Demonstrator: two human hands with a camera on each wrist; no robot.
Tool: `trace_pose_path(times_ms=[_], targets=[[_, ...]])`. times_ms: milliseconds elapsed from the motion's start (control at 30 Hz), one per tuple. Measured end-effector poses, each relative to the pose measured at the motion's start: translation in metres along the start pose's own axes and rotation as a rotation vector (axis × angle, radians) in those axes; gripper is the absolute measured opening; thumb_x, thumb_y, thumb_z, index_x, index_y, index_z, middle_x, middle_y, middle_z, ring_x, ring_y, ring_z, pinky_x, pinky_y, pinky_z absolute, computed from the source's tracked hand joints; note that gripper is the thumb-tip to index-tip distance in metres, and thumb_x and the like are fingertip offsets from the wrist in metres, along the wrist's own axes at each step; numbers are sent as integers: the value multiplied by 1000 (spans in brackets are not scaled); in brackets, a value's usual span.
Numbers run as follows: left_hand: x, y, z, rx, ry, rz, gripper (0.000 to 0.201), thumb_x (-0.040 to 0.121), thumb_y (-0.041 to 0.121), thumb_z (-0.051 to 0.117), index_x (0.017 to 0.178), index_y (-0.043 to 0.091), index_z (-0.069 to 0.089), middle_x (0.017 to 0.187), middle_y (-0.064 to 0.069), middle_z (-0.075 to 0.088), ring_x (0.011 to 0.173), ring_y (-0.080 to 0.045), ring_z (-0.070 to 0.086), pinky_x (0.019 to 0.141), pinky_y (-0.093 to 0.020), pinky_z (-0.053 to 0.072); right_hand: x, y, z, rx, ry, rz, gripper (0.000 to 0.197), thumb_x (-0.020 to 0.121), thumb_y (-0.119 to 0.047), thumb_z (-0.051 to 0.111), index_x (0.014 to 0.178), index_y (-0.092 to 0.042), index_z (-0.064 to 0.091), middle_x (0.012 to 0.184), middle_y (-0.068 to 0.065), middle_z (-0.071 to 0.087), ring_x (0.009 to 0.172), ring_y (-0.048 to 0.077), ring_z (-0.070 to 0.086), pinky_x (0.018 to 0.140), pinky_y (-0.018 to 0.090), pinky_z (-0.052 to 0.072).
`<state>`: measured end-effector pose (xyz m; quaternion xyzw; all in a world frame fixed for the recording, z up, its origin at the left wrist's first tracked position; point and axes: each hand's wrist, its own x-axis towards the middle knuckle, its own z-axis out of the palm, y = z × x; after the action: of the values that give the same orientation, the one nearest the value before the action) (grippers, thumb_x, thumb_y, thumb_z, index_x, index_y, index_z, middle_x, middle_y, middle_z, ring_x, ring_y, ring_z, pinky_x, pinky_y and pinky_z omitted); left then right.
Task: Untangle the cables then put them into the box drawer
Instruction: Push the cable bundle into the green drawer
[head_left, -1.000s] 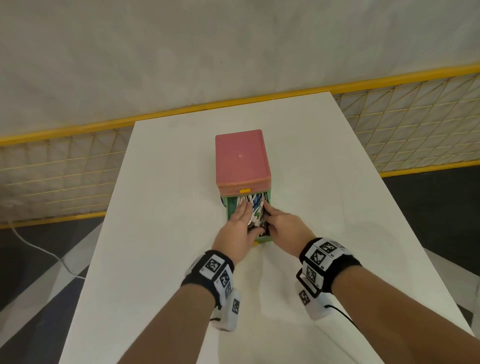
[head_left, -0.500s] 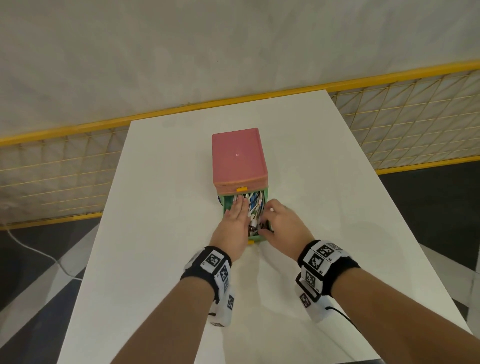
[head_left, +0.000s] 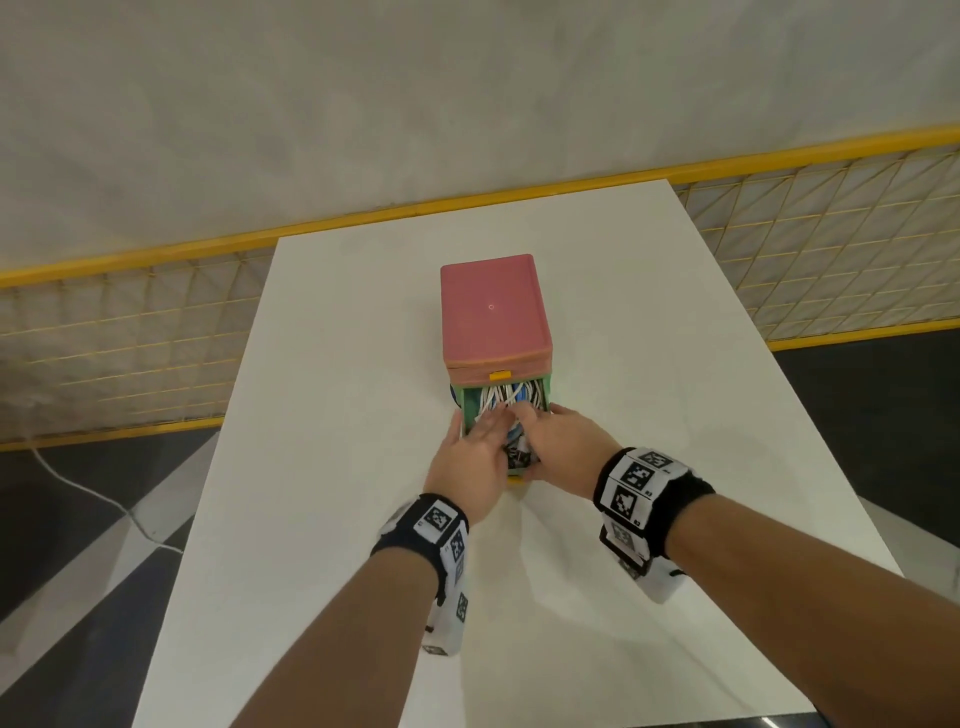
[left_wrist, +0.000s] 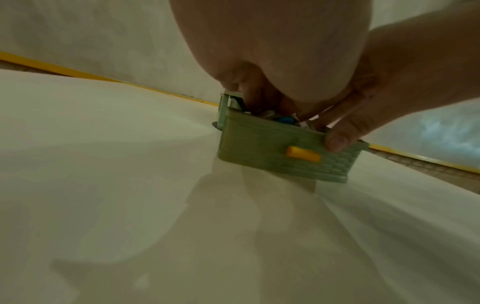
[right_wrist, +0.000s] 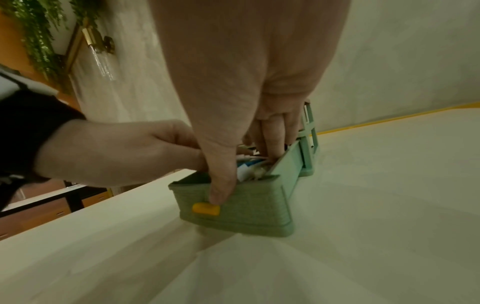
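On the white table (head_left: 322, 467) stands a small box with a pink top (head_left: 493, 306), and its green drawer (left_wrist: 283, 156) is pulled out toward the person from the bottom of that box, with a yellow handle (left_wrist: 302, 154) on its front panel. The cables (head_left: 506, 397), a mix of white, blue and dark strands, lie bunched inside the drawer; a dark bit shows by the box's lower left corner, too small to tell whether it is a cable. The left hand (head_left: 475, 457) lies over the drawer's near left part with its fingers stretched flat, pressing down on the cables and curled round nothing. The right hand (head_left: 558, 449) is at the drawer's near right part: its fingers (right_wrist: 272, 131) dip among the cables inside while its thumb (right_wrist: 221, 185) runs down the front panel to just above the handle, so it clasps the drawer's front wall. Judging from this, the untangling looks finished and the cables are nearly all stowed; what seems left is tucking the pile below the rim and, probably, sliding the drawer back into the box.
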<state>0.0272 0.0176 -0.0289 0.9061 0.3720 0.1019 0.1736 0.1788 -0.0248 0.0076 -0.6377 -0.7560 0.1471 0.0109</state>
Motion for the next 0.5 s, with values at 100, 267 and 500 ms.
trace_pose_path(times_ms=[100, 267, 500], targets=[[6, -8, -14, -127, -93, -43, 53, 95, 5, 41, 146, 19, 39, 153, 1, 37, 141, -11, 35, 122, -38, 3, -1, -2, -1, -85, -35, -9, 72, 87, -33, 60, 142, -1, 26, 144, 19, 42, 120, 30, 52, 101, 33, 38], [24, -8, -50, -150, 412, -33, 32, 88, 10, 44, 105, 9, 71, 107, -6, 64, 95, -21, 60, 86, -36, 52, -1, 2, 11, -245, -112, -26, 68, 98, -37, 39, 145, 5, 14, 154, 26, 17, 136, 31, 38, 110, 40, 31], [51, -5, -38, -25, 153, 11, 52, 97, 8, 40, 148, 6, 32, 156, -10, 30, 146, -24, 24, 122, -36, 7, 2, 3, 11, -328, -99, -26, 58, 100, -33, 33, 145, 1, 20, 155, 23, 19, 138, 29, 37, 112, 45, 26]])
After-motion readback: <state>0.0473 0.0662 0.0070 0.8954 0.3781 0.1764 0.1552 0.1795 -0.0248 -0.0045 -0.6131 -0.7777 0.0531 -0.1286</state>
